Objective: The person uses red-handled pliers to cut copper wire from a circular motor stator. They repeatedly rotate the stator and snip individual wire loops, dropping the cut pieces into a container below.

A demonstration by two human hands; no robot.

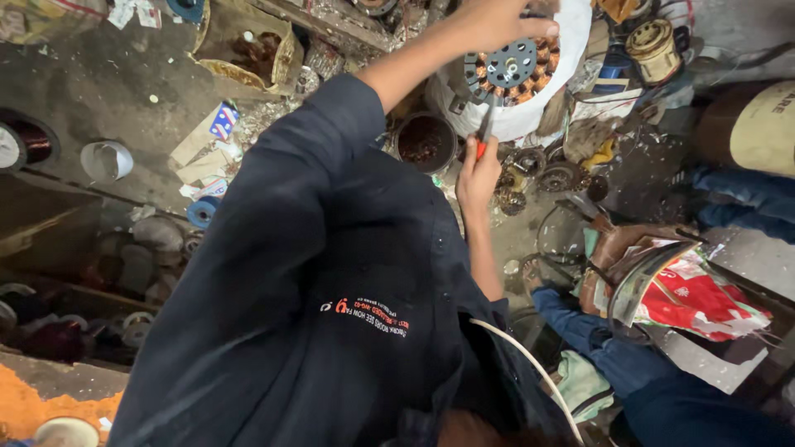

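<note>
Motor winding (512, 70), a ring of copper coils around a dark perforated hub, sits in a white round housing (571, 50) at the top of the view, right of centre, among scattered metal parts. Going from the left: a spool of dark wire (25, 142) lies at the far left edge, a roll of pale tape (108, 160) rests on the grey floor beside it, and torn cardboard scraps (207, 141) lie further in. Your dark sleeve (290, 248) fills the middle. Your left hand (497, 21) reaches across the top and grips the upper edge of the winding, fingers curled over it. Below it, a small round tin (425, 142) holds dark bits. Your right hand (478, 174) is closed around a red-handled tool (486, 124), whose metal tip points up and touches the lower edge of the coils. To the right, your knee in blue trousers (596, 339) shows, with a crumpled red and white bag (696, 298) just beside it.
</note>
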